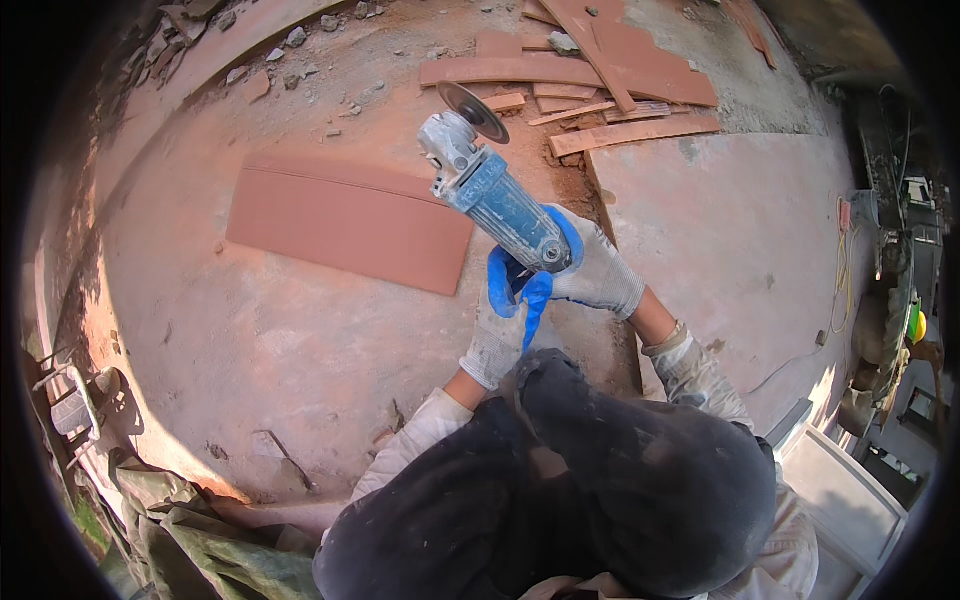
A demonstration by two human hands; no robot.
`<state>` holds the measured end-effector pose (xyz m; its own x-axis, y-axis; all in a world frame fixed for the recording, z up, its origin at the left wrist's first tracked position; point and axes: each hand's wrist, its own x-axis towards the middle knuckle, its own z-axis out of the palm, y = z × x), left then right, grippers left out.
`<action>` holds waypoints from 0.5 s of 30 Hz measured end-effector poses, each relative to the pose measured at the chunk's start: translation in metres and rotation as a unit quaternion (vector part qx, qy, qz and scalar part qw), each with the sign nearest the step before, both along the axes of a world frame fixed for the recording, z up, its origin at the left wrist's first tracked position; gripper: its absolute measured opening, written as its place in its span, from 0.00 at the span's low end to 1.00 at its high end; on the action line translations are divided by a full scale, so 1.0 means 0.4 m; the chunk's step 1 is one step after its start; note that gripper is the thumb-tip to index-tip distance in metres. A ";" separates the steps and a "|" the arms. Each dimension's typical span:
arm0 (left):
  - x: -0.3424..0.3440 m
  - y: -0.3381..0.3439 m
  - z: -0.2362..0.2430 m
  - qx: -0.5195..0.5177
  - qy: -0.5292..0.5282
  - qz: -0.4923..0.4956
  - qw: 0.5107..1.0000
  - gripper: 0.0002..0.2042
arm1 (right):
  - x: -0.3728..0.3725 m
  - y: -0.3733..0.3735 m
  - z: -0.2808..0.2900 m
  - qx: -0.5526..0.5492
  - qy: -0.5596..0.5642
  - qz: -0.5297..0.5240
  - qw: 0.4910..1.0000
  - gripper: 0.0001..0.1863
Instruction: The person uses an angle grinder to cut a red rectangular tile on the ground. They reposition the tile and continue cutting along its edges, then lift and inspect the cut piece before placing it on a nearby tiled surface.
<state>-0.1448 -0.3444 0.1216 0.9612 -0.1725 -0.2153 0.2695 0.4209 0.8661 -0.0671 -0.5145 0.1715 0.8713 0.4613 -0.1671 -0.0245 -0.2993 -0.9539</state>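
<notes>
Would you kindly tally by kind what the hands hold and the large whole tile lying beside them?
Angle grinder: 1, held by the right hand
Gloves: 2, one on that hand, one on the left hand
Large red tile: 1
Total: 4

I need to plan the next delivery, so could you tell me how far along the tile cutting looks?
Done: cut strips and offcuts lie piled beyond the work spot. In hand: both gloved hands, left hand and right hand, hold the blue angle grinder raised off the ground. Left: the large red tile lies whole, apparently uncut.
</notes>
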 end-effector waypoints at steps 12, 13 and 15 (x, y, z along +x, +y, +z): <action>-0.045 0.053 0.001 0.247 -0.202 -0.026 0.947 0.58 | 0.012 0.083 0.090 0.159 0.174 -0.111 0.966 0.39; -0.049 0.052 0.001 0.287 -0.252 -0.029 0.924 0.56 | 0.012 0.068 0.109 0.161 0.200 -0.112 0.960 0.39; -0.050 0.043 0.003 0.290 -0.287 -0.032 0.912 0.46 | 0.010 0.052 0.133 0.168 0.224 -0.119 0.953 0.39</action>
<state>-0.1648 -0.3273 0.1229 0.9362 -0.2489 0.2481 -0.2913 -0.1547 0.9440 -0.0632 -0.4938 0.2247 0.8341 0.3529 -0.4241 -0.4804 0.0867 -0.8728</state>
